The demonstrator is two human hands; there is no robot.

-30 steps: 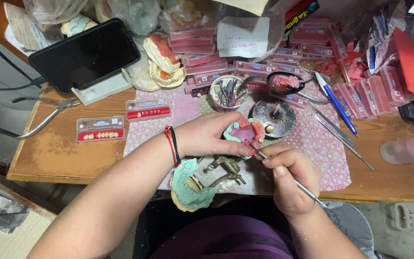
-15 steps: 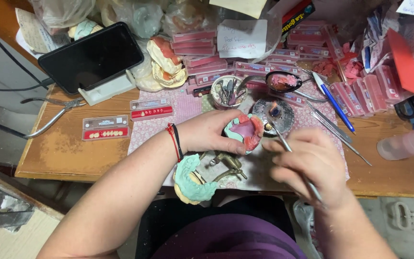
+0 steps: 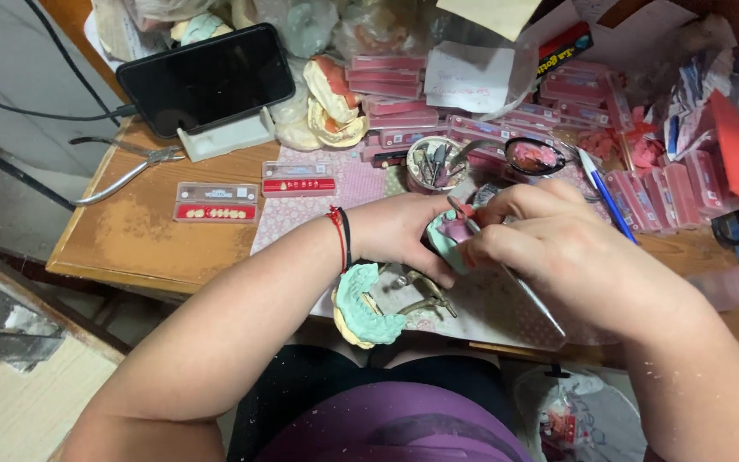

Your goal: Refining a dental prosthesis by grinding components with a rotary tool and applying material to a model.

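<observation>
- Two hands meet at the centre of the frame: the left hand (image 3: 399, 235) has its grip closed around a small teal-and-pink dental model (image 3: 448, 233), cupped from the left side
- The right hand (image 3: 558, 257) pinches a thin metal instrument (image 3: 519, 287) like a pen, grip tight, tip touching the model's pink part
- The model looks hard but brittle, the pink part likely soft wax; best held by its teal base, not the pink rim
- Just below the left hand, a teal cast on a metal articulator (image 3: 382, 308) lies at the worktop (image 3: 130, 248) edge
- Above, centre: a small cup of tools (image 3: 436, 164)
- Centre left: two red tooth cards (image 3: 215, 203)
- Upper left: a dark phone (image 3: 207, 79) on a stand, pliers (image 3: 126, 171) beside it
</observation>
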